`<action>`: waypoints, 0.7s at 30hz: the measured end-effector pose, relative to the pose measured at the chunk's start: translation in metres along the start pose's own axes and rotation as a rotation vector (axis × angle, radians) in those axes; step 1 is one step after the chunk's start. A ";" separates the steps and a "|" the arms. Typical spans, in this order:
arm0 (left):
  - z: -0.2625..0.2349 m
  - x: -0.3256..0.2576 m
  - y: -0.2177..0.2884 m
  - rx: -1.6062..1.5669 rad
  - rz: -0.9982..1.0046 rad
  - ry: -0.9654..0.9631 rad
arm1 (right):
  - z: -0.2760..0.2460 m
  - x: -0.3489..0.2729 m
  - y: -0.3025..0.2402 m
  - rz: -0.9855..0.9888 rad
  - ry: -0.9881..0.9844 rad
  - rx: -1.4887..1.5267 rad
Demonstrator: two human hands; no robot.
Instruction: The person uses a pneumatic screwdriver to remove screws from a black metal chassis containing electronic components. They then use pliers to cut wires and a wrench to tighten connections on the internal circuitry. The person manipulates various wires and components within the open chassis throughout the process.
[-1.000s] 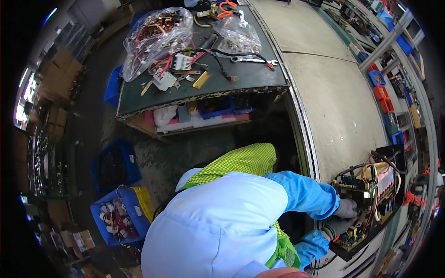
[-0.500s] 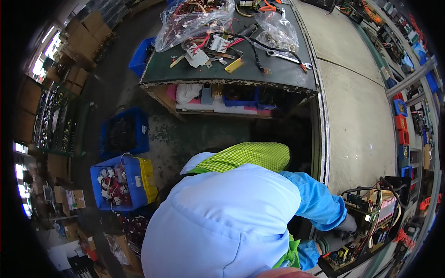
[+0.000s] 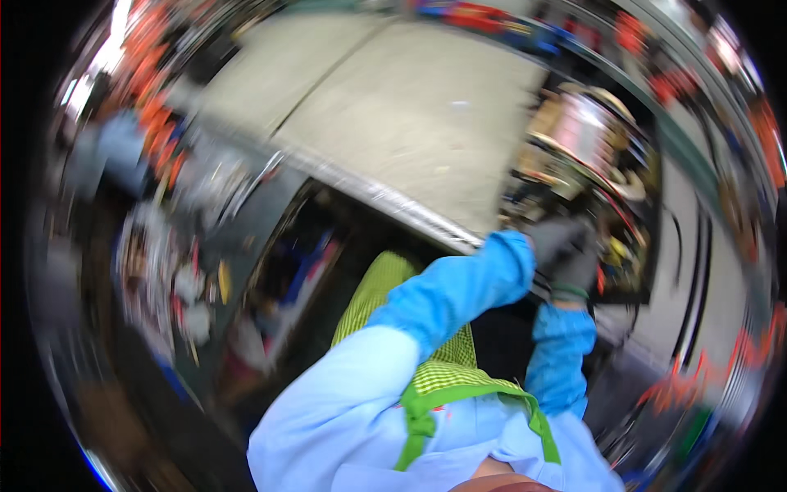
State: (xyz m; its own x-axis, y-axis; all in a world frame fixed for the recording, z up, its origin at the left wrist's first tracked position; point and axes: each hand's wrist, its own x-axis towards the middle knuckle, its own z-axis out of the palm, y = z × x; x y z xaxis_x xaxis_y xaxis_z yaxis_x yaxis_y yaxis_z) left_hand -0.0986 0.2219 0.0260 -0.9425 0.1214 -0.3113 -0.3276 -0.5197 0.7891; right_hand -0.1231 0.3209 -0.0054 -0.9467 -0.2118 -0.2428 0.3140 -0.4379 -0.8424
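Both my hands wear dark grey gloves and sit close together at the near edge of an open electronic unit (image 3: 586,135). It has circuit boards, thick wires and a pale pinkish block, all on a dark base. My left hand (image 3: 551,239) touches the unit's near-left part. Just right of it and a little nearer, my right hand (image 3: 576,266) lies against the front, beside red and yellow parts. Motion blur smears the fingers of both hands, so whether they grip anything does not show. Blue sleeve covers (image 3: 467,283) reach up to the gloves.
The pale bench top (image 3: 426,123) stretches left of the unit. A dark green table (image 3: 238,258) at the left carries plastic bags, a wrench and loose parts, with a shelf beneath. Blue and red bins (image 3: 475,15) line the far side. A red coiled cord (image 3: 697,381) hangs at right.
My view has swung right toward the unit, so the green table now lies at the left, tilted. Both hands stay at the unit's near edge, now seen more fully.
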 end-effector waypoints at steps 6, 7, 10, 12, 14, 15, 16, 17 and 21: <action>-0.011 0.033 -0.013 -0.343 -0.011 -0.019 | 0.013 -0.008 -0.013 -0.296 0.060 -0.280; -0.009 0.034 -0.015 -0.382 0.001 -0.049 | 0.013 -0.009 -0.018 -0.278 0.055 -0.237; -0.004 0.035 -0.016 -0.457 -0.045 -0.075 | 0.011 -0.013 -0.027 -0.182 0.036 -0.081; -0.002 0.036 -0.019 -0.493 -0.103 -0.167 | 0.002 -0.008 -0.030 -0.120 -0.011 0.003; -0.008 0.030 -0.015 -0.508 -0.083 -0.121 | 0.001 -0.008 -0.022 -0.161 -0.011 -0.107; -0.004 0.025 -0.020 -0.536 -0.087 -0.105 | -0.001 -0.011 -0.018 -0.205 -0.003 -0.223; -0.002 0.025 -0.015 -0.416 -0.071 0.002 | -0.003 -0.011 -0.018 -0.155 0.053 -0.144; -0.001 0.029 -0.018 -0.338 -0.078 -0.035 | -0.004 -0.011 -0.018 -0.106 0.111 -0.065; -0.008 0.023 -0.001 0.162 0.013 -0.044 | 0.024 -0.018 -0.031 0.011 0.123 0.164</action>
State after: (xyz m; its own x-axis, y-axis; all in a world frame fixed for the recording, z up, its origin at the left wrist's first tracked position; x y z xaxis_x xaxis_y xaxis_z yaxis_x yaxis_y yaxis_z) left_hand -0.1191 0.2189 0.0137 -0.9475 0.1545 -0.2801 -0.3186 -0.3787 0.8690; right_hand -0.1139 0.3172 0.0371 -0.9417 -0.1130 -0.3170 0.3222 -0.5744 -0.7525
